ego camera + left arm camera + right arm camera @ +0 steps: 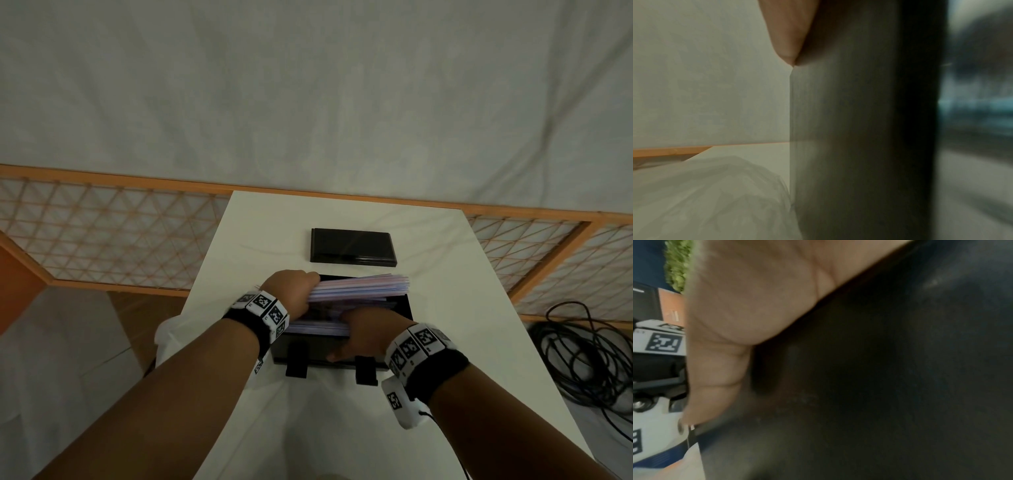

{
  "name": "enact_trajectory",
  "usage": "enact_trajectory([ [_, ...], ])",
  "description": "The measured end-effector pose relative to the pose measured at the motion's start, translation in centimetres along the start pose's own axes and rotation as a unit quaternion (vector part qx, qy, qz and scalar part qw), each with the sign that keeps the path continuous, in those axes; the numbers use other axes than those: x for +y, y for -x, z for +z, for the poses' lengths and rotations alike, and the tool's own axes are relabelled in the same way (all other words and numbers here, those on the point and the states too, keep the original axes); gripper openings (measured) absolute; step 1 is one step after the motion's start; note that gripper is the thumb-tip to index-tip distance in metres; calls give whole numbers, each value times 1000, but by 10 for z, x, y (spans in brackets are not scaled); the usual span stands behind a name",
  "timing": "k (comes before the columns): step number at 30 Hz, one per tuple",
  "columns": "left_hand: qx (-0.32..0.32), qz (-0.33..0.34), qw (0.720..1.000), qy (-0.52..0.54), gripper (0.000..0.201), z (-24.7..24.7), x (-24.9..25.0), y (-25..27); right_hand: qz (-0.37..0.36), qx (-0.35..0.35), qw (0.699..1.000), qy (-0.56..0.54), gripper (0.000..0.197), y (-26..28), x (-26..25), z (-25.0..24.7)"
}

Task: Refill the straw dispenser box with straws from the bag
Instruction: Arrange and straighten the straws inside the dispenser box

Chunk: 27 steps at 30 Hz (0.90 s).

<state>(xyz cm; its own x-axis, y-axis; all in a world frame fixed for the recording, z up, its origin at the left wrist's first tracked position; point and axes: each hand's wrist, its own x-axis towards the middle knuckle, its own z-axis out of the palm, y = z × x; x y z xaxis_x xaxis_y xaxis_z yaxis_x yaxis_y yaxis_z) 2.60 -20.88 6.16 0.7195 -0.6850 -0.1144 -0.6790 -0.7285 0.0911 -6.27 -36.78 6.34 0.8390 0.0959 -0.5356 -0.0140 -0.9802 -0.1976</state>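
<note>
A thick bundle of pale pink and lilac straws (359, 289) is gripped at one end by the left hand (291, 291), fanned over the open black dispenser box (399, 308) on the white counter (445, 342). The right hand (368, 337) is curled around straws at the box's near wall.

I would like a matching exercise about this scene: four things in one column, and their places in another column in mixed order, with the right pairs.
Things:
1. lid
2. straws
3. plastic bag
4. cables

Places:
A. on the floor, right of the table
B. on the table's left edge, beside the dispenser box
C. flat on the table, behind the box
D. in the left hand, over the open box

Pairs: 1-C, 2-D, 3-B, 4-A
</note>
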Motion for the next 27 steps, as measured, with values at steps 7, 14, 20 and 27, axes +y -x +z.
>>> enact_trajectory([
  [7, 2, -1, 1000, 4, 29, -1, -1, 0, -19, 18, 1000, -9, 86, -2, 2, 4],
  [14, -27, 0, 999, 41, 27, -11, -1, -1, -10, -45, 987, -154, 89, -4, -1, -13],
  [20, -57, 11, 995, 80, 23, -22, 0, -2, 8, -39, 999, -36, 85, -3, -7, -12],
  [27, -76, 12, 994, 79, 24, -29, -2, -3, -76, 115, 984, 111, 103, -6, -6, -1],
])
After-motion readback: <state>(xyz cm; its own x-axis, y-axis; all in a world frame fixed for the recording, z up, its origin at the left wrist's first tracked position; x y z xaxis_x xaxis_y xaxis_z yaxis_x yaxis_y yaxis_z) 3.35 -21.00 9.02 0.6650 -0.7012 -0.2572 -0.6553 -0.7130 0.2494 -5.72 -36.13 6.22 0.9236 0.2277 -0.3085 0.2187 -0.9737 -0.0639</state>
